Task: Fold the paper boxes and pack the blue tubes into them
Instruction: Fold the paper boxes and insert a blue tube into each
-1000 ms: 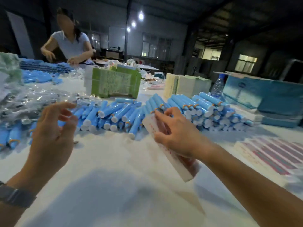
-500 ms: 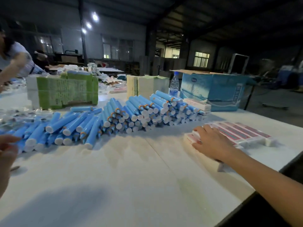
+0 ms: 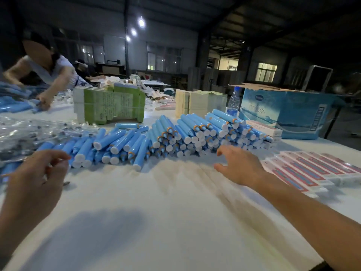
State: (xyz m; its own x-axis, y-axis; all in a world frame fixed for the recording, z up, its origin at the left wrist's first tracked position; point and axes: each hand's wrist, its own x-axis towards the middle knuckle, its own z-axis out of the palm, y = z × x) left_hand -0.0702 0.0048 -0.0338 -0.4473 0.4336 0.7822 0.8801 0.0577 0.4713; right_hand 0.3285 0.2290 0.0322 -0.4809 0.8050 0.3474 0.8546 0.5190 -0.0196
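A long heap of blue tubes (image 3: pixel 175 137) with white caps lies across the middle of the white table (image 3: pixel 156 212). Packed white and red boxes (image 3: pixel 304 169) lie in a row at the right. My right hand (image 3: pixel 238 165) hovers empty just in front of the tube heap, fingers spread and loosely bent. My left hand (image 3: pixel 37 178) is raised at the left near the loose tubes, fingers loosely curled, holding nothing that I can see.
A green and white stack of flat cartons (image 3: pixel 109 104) and a pale stack (image 3: pixel 195 104) stand behind the tubes. A water bottle (image 3: pixel 233 102) and a blue cardboard carton (image 3: pixel 283 112) sit at the right. Clear plastic bags (image 3: pixel 29 133) pile up left. Another person (image 3: pixel 48 75) works far left.
My right hand let go of the box on the row at the right and moved left toward the tube heap. My left hand came back into view.
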